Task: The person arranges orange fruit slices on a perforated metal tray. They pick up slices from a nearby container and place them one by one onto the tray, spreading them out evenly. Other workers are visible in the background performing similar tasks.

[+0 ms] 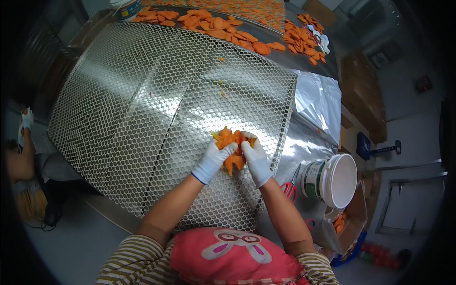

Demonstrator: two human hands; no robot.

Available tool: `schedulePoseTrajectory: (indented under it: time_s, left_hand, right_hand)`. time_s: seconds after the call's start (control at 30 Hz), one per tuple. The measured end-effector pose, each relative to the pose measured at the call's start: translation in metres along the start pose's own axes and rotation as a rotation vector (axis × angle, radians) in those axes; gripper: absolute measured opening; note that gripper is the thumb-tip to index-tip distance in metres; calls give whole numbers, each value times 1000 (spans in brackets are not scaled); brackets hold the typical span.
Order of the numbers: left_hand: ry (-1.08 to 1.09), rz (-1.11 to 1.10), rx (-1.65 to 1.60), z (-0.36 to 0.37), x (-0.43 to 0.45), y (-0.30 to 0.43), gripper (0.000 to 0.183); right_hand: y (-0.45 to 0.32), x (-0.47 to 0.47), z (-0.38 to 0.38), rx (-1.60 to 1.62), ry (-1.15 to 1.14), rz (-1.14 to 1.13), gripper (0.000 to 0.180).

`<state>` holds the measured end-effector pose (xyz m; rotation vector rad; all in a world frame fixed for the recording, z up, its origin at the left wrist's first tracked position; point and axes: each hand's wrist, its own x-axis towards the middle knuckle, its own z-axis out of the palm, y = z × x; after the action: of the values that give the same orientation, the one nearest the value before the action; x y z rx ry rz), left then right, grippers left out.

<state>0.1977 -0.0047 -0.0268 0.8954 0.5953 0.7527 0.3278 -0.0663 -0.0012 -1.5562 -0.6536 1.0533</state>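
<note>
My left hand [216, 156] and my right hand [255, 153], both in white gloves with bluish cuffs, meet around a bunch of orange dried fruit pieces [233, 160]. Each hand grips one side of the bunch, and the thumbs press in from above. One yellowish bit sticks out near my left hand. The bunch is held over a large honeycomb-mesh rack [117, 92] lying on the metal table. A few small orange bits are scattered on the mesh. The fingertips are partly hidden by the pieces.
Orange flat pieces [217, 24] lie along the table's far side, beside another loaded mesh rack [245, 9]. To the right are plastic film [317, 103], red-handled scissors [291, 188], a white bucket [317, 180] and a box [351, 228]. A person's gloved hand [27, 118] shows at far left.
</note>
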Motion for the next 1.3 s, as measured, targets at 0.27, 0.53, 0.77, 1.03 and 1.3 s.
schedulePoseTrajectory:
  time_s: [0.27, 0.53, 0.77, 1.03, 1.3]
  left_hand:
    - [-233, -295, -254, 21, -52, 24, 79]
    - [-158, -244, -510, 29, -116, 22, 59]
    - [106, -56, -324, 43, -197, 1, 55]
    - [247, 339, -556, 64, -339, -53, 63]
    - [268, 509, -579, 71, -510, -97, 64]
  right_hand:
    - [-44, -69, 7, -587, 16, -306, 39]
    - [-48, -109, -5, -898, -301, -519, 44]
    - [-36, -157, 11, -982, -365, -814, 55]
    - [-18, -260, 5, -16, -1119, -44, 65]
    - [-10, -346, 13, 34, -1556, 391, 63]
